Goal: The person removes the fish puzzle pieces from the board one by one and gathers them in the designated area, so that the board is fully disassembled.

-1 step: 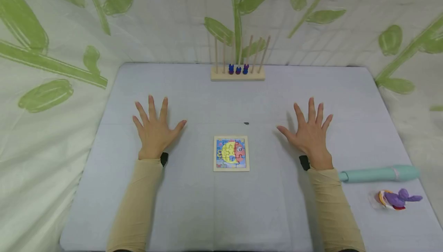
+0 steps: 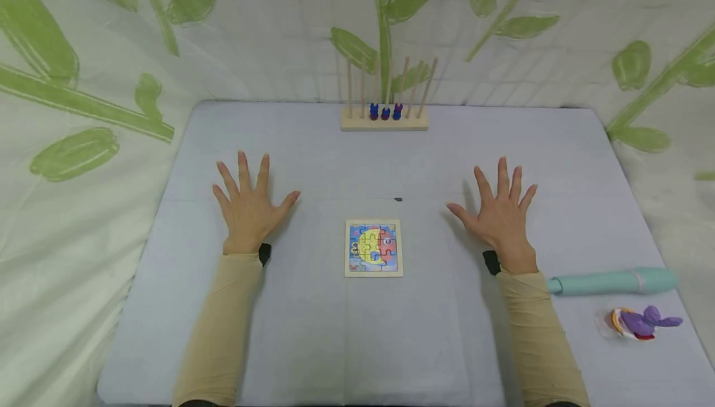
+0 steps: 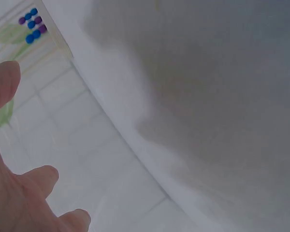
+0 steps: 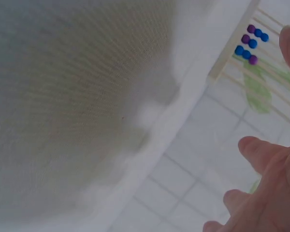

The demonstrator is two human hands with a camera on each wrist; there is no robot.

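My left hand (image 2: 251,214) is held over the left part of the table, fingers spread and straight, with nothing in it. On the right, my right hand (image 2: 499,224) spreads its fingers in the same way and is also bare of any object. Between the two lies a small square jigsaw puzzle (image 2: 373,248) in a pale wooden frame, with a yellow and red fish picture. Both wrist views show spread fingers, with the hands' shadows on the white tabletop.
A wooden peg rack (image 2: 384,123) with blue and purple beads on three rods stands at the back edge. A small dark piece (image 2: 398,199) lies behind the puzzle. At the right are a teal cylindrical object (image 2: 611,281) and a purple figure-like toy (image 2: 639,322).
My left hand has shifted very slightly forward. The right hand, the puzzle and the rack look unchanged.
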